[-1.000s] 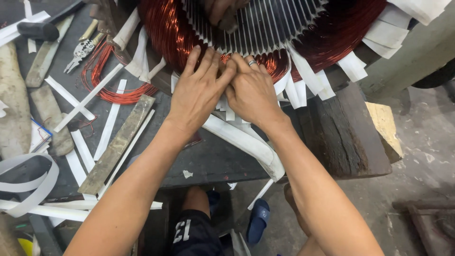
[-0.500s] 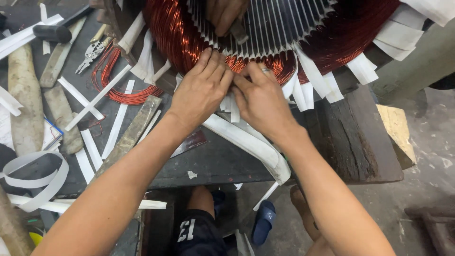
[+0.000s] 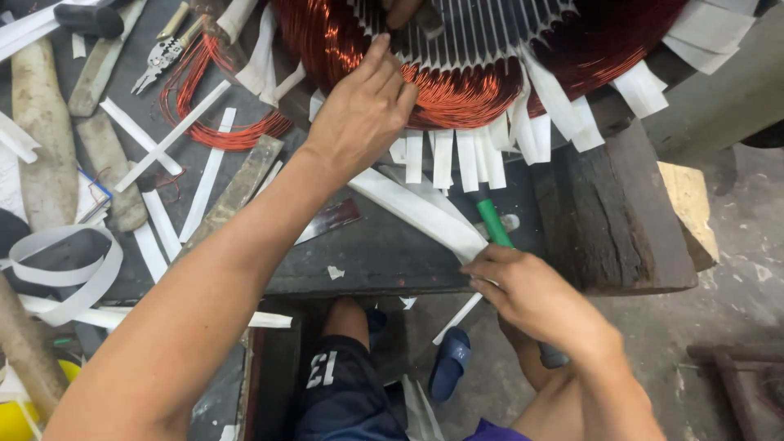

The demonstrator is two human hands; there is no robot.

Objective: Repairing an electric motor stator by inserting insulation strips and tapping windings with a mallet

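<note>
left hand [image 3: 359, 114] lay on the copper windings [image 3: 457, 82] of the big motor stator [image 3: 490, 33], fingers curled loosely and pressing the coil edge, gripping nothing. right hand [image 3: 531, 290] was off the stator, low at the counter [image 3: 367, 253] edge, fingers closed around the end of a green-handled tool [image 3: 492, 220]; the tool lay beside a long white paper strip [image 3: 416, 208] that ran diagonally from under the left wrist toward the right hand. whether the right fingers also pinched that strip could not be told.

stator sat at the far side of the counter, white insulation slips [image 3: 457, 155] sticking out of its slots in a fan below the windings. another person's fingers [image 3: 404, 12] showed at the top, inside the stator bore.

left of the stator: a loose loop of copper wire [image 3: 220, 122], pliers [image 3: 163, 53] touching it, more white strips [image 3: 167, 139] scattered, a flat metal bar [image 3: 237, 188], worn wooden sticks [image 3: 41, 114], a curled white band [image 3: 69, 273]. a wooden block [image 3: 608, 220] bordered the counter on the right.
</note>
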